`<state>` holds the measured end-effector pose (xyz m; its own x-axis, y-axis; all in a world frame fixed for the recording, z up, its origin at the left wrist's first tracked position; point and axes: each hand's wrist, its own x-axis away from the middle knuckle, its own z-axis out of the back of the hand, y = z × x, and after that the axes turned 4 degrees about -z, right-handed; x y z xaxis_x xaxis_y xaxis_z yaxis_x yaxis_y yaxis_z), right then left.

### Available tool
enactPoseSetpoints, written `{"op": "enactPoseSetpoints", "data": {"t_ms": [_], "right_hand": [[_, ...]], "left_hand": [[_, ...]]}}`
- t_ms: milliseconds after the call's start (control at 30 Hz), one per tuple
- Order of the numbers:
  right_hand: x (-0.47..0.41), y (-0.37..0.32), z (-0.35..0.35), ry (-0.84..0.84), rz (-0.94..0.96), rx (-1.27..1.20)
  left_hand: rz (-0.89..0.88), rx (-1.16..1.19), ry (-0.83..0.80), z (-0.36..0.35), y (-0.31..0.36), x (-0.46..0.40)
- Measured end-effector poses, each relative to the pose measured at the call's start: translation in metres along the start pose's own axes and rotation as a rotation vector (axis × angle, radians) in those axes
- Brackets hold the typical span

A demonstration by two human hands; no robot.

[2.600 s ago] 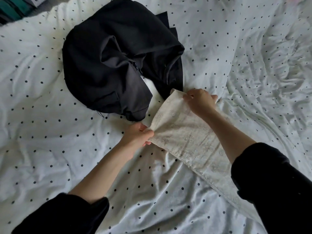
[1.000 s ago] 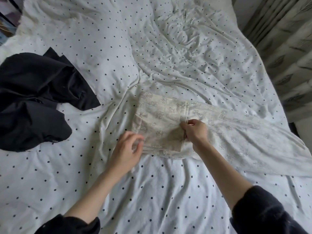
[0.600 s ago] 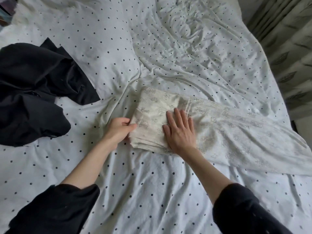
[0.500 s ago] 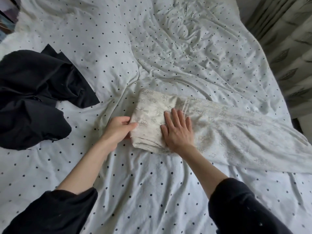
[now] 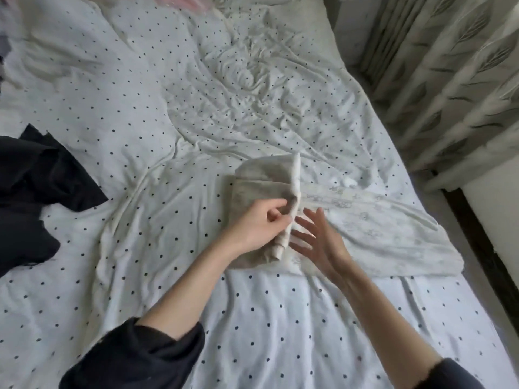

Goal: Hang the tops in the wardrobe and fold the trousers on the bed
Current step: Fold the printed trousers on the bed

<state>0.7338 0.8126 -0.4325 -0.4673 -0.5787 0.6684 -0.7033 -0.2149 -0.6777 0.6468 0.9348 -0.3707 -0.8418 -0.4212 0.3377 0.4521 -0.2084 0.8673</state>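
1. Cream patterned trousers [image 5: 365, 220] lying across the bed [image 5: 196, 108], near its right edge, partly folded at the left end, long unfolded leg stretching right toward the bed's side.
2. Folded left end stacked in layers, one fold edge lifted upright in a narrow ridge.
3. Left hand [image 5: 261, 223] pinching that raised ridge, thumb and fingers curled round the cloth, forearm bare, black sleeve [image 5: 134, 357] pushed up near the elbow.
4. Right hand [image 5: 320, 240] open, fingers straight and spread, just beside the ridge on its right, over the unfolded part of the trousers; contact with the cloth not clear.
5. White bedsheet with small black dots, heavily creased toward the head of the bed.
6. Black garment [image 5: 33, 197] bunched at the left edge of the bed, well apart from the trousers, partly cut off by the frame; kind of garment not discernible.
7. Pale curtain [image 5: 455, 80] with grey leaf print hanging beyond the bed's right side.
8. Pink blur at the top edge of the view, not identifiable.
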Motion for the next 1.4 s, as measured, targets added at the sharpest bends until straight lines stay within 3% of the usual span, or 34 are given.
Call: {"op": "enactPoseSetpoints", "data": {"t_ms": [67,200,267,333,400,467,667,767,833,900,1033,1167,1233,1400], "right_hand": [[0.003,-0.002,0.013,0.014,-0.006,0.044],[-0.001,0.007,0.035,0.160,0.058,0.416],[-0.001,0.015,0.036,0.277,0.210,0.677],[0.004,0.023,0.033,0.348,0.444,0.909],[0.000,0.031,0.029,0.336,0.696,1.123],[-0.009,0.037,0.025,0.251,0.812,1.331],[-0.058,0.042,0.024,0.149,0.509,1.730],[-0.057,0.041,0.026,0.098,0.497,1.677],[-0.045,0.037,0.035,0.093,0.546,1.506],[-0.027,0.028,0.054,0.073,0.500,1.183],[0.004,0.001,0.102,0.110,0.232,0.583],[0.016,-0.024,0.153,0.144,0.082,0.063],[0.016,-0.026,0.174,0.158,0.063,-0.014],[0.008,-0.018,0.190,0.345,0.110,0.309]], "left_hand": [[0.062,-0.026,0.017,-0.019,-0.010,-0.007],[0.197,-0.160,0.364,-0.017,-0.040,-0.012],[0.319,-0.184,0.459,-0.005,-0.057,-0.010],[0.399,-0.122,0.442,0.000,-0.067,-0.008],[0.429,-0.005,0.397,-0.002,-0.072,-0.009],[0.434,0.076,0.398,-0.004,-0.075,-0.012],[0.450,0.288,0.294,0.000,-0.064,-0.011],[0.399,0.285,0.244,-0.001,-0.047,-0.003],[0.362,0.356,0.256,-0.003,-0.030,-0.002],[0.305,0.386,0.226,-0.010,-0.007,-0.006],[0.153,0.294,0.120,-0.053,0.043,-0.025],[0.114,0.305,-0.145,-0.115,0.067,-0.047],[0.136,0.370,-0.171,-0.133,0.060,-0.057],[0.270,0.025,0.231,-0.134,-0.003,-0.069]]}}
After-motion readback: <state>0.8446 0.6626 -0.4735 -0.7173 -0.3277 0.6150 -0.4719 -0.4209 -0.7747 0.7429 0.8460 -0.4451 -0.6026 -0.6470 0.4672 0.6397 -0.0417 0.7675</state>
